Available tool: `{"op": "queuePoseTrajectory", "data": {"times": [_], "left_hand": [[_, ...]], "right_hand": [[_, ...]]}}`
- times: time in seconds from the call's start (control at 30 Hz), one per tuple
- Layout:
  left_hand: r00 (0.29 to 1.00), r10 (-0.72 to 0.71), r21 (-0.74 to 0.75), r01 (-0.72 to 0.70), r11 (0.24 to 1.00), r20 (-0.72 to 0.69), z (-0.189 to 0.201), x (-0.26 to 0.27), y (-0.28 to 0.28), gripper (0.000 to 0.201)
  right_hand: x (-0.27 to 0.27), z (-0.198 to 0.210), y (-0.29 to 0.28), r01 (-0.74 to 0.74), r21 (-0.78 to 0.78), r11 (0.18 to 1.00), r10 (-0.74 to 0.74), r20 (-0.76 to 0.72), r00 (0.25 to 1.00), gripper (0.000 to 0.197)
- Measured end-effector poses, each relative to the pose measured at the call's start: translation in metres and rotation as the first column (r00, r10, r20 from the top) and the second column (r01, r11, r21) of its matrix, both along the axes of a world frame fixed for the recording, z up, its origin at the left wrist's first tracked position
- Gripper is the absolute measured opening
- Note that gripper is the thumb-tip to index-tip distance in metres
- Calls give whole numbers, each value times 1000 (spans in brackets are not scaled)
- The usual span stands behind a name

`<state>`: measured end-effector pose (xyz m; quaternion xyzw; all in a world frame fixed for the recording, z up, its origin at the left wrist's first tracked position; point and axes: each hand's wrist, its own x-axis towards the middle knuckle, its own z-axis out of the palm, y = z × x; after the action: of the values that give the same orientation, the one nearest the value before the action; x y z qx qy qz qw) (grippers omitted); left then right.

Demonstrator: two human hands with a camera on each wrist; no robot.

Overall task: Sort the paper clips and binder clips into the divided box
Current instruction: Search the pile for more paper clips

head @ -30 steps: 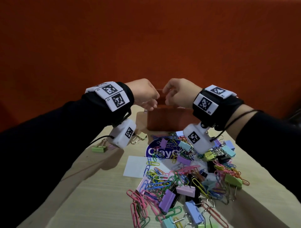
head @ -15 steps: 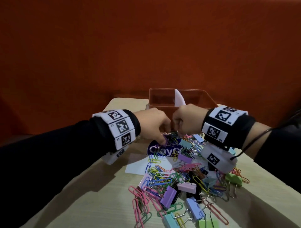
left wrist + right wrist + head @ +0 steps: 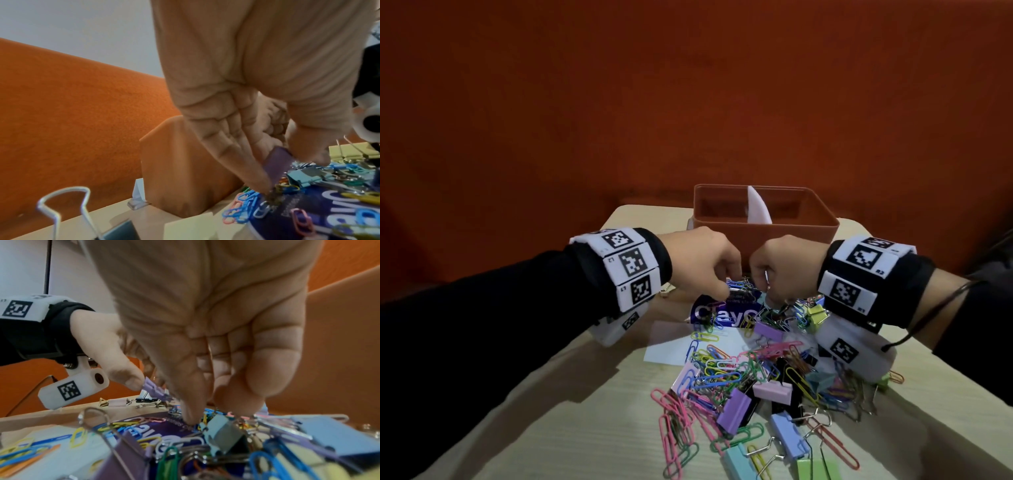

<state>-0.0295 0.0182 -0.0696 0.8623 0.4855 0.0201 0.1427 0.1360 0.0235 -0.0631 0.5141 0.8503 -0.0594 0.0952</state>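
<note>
An orange divided box (image 3: 767,233) with a white divider (image 3: 758,205) stands at the table's far end. In front of it lies a heap of coloured paper clips and binder clips (image 3: 756,377). Just before the box, my left hand (image 3: 726,291) pinches a purple binder clip (image 3: 275,162) between thumb and fingers over the heap's far edge. Beside it, my right hand (image 3: 774,298) points its fingertips (image 3: 191,415) down into the paper clips next to a light blue binder clip (image 3: 224,433). Whether they hold anything is hidden.
A dark blue round lid (image 3: 722,311) and a white paper (image 3: 674,346) lie under the far part of the heap. A few loose binder clips (image 3: 117,402) sit on the table's left side. An orange wall runs behind the table.
Both hands came down from over the box to the far edge of the heap. The left hand now pinches a purple binder clip.
</note>
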Motion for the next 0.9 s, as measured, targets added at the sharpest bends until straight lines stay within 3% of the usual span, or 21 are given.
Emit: {"op": "queuePoseTrajectory", "data": {"times": [0.1, 0.3, 0.43, 0.6, 0.7, 0.83, 0.9], "left_hand": [[999, 12, -40, -10, 999, 48, 0, 0, 0, 31], [957, 111, -260, -39, 965, 268, 6, -11, 2, 22], [952, 168, -260, -100, 960, 256, 5, -13, -1, 25], [991, 97, -66, -103, 992, -95, 5, -28, -7, 14], [963, 126, -10, -132, 991, -238, 3, -36, -14, 12], [920, 159, -82, -201, 976, -359, 5, -44, -18, 17], [890, 193, 13, -206, 978, -414, 7, -45, -20, 14]], "right_hand": [[3, -1, 0, 17, -12, 1000, -18, -42, 999, 20], [9, -6, -3, 36, -91, 995, -42, -70, 997, 18], [5, -8, -9, -50, -46, 998, 49, -19, 999, 17], [-2, -8, -14, -106, -21, 994, 106, 27, 994, 25], [-4, -9, -16, -126, -18, 992, 127, 34, 991, 17], [-4, -7, -16, -126, -15, 992, 126, 18, 992, 16], [-3, -5, -15, -116, -1, 993, 116, 11, 993, 19]]}}
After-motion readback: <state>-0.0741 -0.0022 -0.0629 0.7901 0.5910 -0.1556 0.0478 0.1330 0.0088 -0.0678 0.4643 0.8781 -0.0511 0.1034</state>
